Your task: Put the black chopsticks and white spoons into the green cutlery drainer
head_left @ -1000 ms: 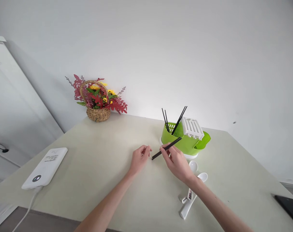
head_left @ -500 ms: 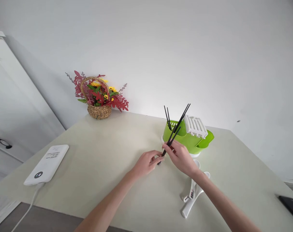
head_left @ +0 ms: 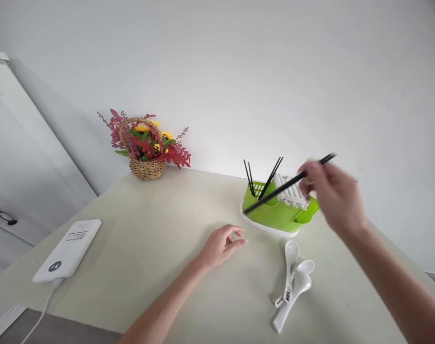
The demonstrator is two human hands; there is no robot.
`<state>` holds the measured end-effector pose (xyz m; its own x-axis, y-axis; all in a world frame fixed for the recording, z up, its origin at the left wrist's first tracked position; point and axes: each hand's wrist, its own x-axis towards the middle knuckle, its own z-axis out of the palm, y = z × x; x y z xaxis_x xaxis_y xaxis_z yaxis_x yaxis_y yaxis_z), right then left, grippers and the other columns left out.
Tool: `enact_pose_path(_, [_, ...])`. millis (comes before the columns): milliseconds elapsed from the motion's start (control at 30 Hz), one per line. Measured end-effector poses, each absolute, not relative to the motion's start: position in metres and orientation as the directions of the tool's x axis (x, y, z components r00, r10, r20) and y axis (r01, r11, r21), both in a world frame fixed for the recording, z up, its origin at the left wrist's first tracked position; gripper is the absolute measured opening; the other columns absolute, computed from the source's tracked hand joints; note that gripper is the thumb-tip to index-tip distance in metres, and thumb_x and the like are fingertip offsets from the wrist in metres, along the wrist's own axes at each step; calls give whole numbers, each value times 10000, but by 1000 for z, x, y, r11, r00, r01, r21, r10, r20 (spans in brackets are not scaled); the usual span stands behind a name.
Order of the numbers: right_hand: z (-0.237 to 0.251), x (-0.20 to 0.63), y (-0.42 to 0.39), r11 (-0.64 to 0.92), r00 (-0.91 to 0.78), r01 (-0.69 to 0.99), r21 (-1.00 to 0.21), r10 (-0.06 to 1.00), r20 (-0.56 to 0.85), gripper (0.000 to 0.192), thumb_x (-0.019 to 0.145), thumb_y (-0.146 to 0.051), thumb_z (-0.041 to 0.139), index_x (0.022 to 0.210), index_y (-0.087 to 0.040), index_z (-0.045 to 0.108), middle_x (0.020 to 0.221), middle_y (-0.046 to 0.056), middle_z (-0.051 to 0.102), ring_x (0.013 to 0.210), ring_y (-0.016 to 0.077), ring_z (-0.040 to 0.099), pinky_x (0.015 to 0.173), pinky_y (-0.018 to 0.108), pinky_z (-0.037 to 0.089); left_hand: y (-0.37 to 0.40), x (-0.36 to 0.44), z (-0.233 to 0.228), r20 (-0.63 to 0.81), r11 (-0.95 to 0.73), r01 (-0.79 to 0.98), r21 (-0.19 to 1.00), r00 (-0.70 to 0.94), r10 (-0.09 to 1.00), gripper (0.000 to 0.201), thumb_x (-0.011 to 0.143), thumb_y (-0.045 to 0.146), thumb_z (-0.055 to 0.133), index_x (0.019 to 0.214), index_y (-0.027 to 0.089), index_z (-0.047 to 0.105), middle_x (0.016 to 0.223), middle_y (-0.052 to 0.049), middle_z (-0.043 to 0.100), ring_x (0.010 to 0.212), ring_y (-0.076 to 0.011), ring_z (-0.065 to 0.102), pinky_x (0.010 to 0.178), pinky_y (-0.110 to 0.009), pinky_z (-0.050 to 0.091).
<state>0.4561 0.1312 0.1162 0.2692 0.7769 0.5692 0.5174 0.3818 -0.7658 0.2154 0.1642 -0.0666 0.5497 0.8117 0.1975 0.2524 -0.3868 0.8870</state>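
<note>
Raised at the right, my right hand (head_left: 334, 196), a little blurred, grips dark chopsticks (head_left: 284, 188) that slant down to the left across the front of the green utensil holder (head_left: 271, 215). Other black chopsticks (head_left: 270, 177) stand upright inside the holder's left part, and a white slotted rack (head_left: 292, 192) is fixed over its middle. My left hand (head_left: 222, 244) rests on the table in front of the holder, fingers loosely curled and apart, holding nothing. Three white spoons (head_left: 292, 251) lie crossed on the table to the right of this hand.
A white power bank (head_left: 69, 251) with a cable lies on the table's left side. Against the wall stands a wicker basket (head_left: 147, 169) of artificial flowers. A white cabinet (head_left: 20, 157) is at the far left.
My right hand has lifted the chopsticks up and to the right, away from my left hand. The left hand has let go of them and stays near the same spot.
</note>
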Motion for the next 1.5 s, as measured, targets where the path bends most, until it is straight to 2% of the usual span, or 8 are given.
enact_pose_path(100, [148, 469, 153, 435, 368, 563, -703, 630, 684, 380, 978, -562, 586, 862, -211, 675, 599, -31, 530, 474, 107, 508, 449, 252, 380, 166, 216, -69, 215, -373, 268, 888, 475, 853, 371, 989, 552, 577, 1147, 230, 673, 1147, -58, 716, 680, -126, 670, 634, -253, 536])
enact_pose_path(200, [153, 466, 176, 350, 234, 708, -613, 702, 672, 389, 991, -547, 562, 848, -210, 695, 550, -31, 545, 451, 108, 491, 442, 248, 345, 166, 217, -69, 218, -389, 284, 877, 486, 846, 360, 998, 559, 555, 1083, 228, 666, 1141, -50, 712, 673, -119, 663, 644, -255, 542])
enact_pose_path(333, [134, 449, 199, 334, 3, 816, -472, 814, 581, 431, 1005, -550, 522, 797, -214, 695, 590, -3, 642, 487, 129, 562, 538, 263, 425, 165, 217, -68, 228, -416, 297, 860, 505, 832, 340, 1019, 534, 529, 1046, 223, 664, 1137, -47, 715, 701, -121, 669, 653, -249, 533])
enact_pose_path(667, [133, 456, 209, 229, 61, 898, -376, 782, 621, 388, 1030, -484, 479, 809, -231, 674, 649, 12, 682, 590, 179, 651, 665, 300, 448, 167, 219, -69, 237, -442, 327, 836, 512, 826, 295, 1026, 466, 532, 980, 219, 687, 1071, -41, 732, 688, -120, 662, 657, -244, 521])
enact_pose_path(1067, [126, 464, 255, 0, 70, 941, -337, 979, 193, 330, 963, -443, 560, 734, -224, 654, 586, 24, 706, 619, 203, 679, 602, 321, 457, 166, 217, -67, 230, -444, 322, 836, 529, 817, 311, 1027, 444, 511, 919, 213, 688, 1013, -51, 729, 714, -139, 667, 645, -247, 516])
enact_pose_path(1200, [122, 465, 261, -73, 150, 943, -326, 964, 221, 243, 944, -417, 583, 1001, -200, 674, 617, 27, 718, 736, 242, 708, 618, 333, 445, 167, 217, -68, 221, -444, 334, 832, 534, 816, 317, 1027, 447, 508, 928, 213, 697, 1007, -57, 735, 737, -149, 678, 651, -245, 516])
enact_pose_path(1300, [119, 464, 260, -81, 184, 943, -322, 935, 304, 435, 940, -417, 595, 1297, -171, 549, 724, 28, 757, 777, 246, 702, 634, 335, 430, 167, 217, -69, 225, -456, 341, 822, 542, 810, 316, 1027, 439, 510, 923, 211, 702, 1004, -55, 739, 746, -150, 681, 675, -247, 521])
enact_pose_path(1500, [116, 449, 243, 40, 51, 982, -182, 881, 470, 424, 977, -398, 536, 1341, -199, 449, 934, 59, 786, 720, 241, 667, 606, 331, 365, 167, 217, -69, 241, -477, 347, 808, 545, 803, 323, 1035, 439, 502, 915, 209, 694, 991, -51, 730, 738, -145, 674, 690, -246, 519])
